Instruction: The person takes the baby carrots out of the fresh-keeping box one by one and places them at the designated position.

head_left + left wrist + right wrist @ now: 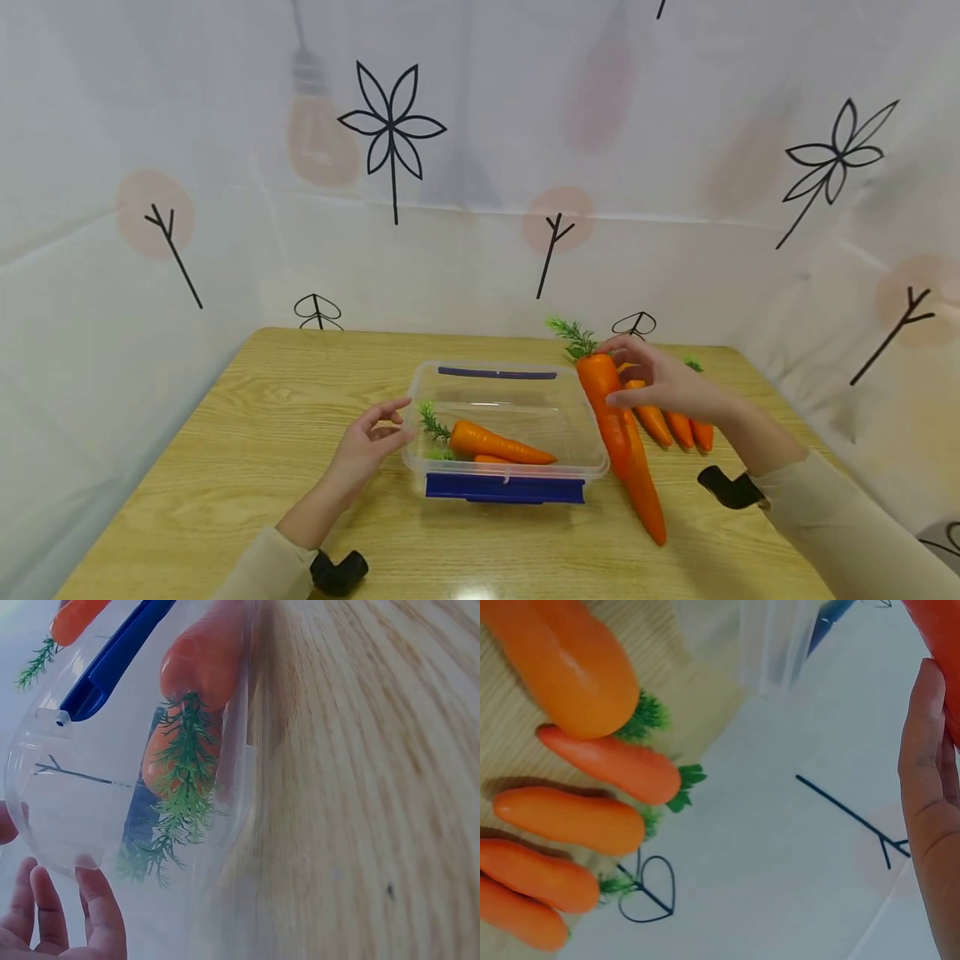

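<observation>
A clear plastic box [495, 390] with blue latches stands on the table, with carrots [495, 442] and their green tops inside. My left hand [365, 446] is at the box's left side, fingers loosely bent; its fingertips [94, 874] touch the clear wall in the left wrist view. On the other side, my right hand [667, 379] holds a large carrot [600, 387] with a leafy top, fingers behind it and thumb in front. That carrot tilts beside the box's right wall. Another long carrot [647, 492] shows below it, partly hidden.
Several smaller carrots [681, 429] lie in a row on the wooden table [300, 375], right of the box. In the right wrist view, these carrots [574, 819] lie side by side. A white printed cloth [465, 275] hangs behind the table.
</observation>
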`<state>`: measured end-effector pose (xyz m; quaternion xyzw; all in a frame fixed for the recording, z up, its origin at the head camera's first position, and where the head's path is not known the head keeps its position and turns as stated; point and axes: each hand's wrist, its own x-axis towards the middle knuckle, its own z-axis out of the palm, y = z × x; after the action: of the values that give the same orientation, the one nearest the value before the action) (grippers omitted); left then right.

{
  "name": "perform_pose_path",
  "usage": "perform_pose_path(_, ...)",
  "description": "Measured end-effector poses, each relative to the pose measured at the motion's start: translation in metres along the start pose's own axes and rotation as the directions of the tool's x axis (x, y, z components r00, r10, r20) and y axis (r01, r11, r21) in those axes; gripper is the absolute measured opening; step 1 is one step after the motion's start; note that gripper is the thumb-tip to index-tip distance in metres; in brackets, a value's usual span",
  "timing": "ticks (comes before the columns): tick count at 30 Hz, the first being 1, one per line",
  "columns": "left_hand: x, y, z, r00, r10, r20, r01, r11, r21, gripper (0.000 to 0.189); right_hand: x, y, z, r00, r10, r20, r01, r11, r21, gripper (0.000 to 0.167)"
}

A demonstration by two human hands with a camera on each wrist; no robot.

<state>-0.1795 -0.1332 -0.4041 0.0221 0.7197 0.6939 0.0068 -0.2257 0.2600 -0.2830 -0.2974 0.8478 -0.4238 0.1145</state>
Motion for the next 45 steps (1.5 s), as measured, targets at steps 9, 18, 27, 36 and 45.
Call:
perform_pose_path(9, -0.001, 0.002, -0.002, 1.0, 0.011, 0.012, -0.011, 0.999, -0.035, 0.053, -0.015, 0.017, 0.002, 0.999, 0.026, -0.041, -0.025, 1.0, 0.016, 0.056)
perform_pose_path(18, 0.001, 0.001, -0.003, 1.0, 0.018, 0.004, -0.018, 1.0, -0.019, 0.055, -0.035, 0.037, 0.001, 0.994, 0.066, -0.083, -0.067, 0.998, -0.007, 0.056)
perform_pose_path(27, 0.003, 0.002, -0.003, 1.0, 0.01, 0.014, -0.01, 1.0, -0.004, 0.053, -0.049, 0.061, 0.003, 0.985, 0.15, -0.083, -0.141, 0.984, 0.106, 0.058)
perform_pose_path(36, 0.005, 0.002, -0.001, 0.999, -0.001, 0.045, 0.002, 1.0, -0.015, 0.051, -0.064, 0.089, 0.005, 0.98, 0.173, -0.097, -0.153, 0.97, 0.189, 0.057)
perform_pose_path(45, 0.006, -0.002, -0.002, 0.999, 0.009, 0.052, -0.008, 1.0, -0.014, 0.052, -0.075, 0.11, 0.002, 0.962, 0.261, -0.083, -0.233, 0.939, 0.252, 0.055)
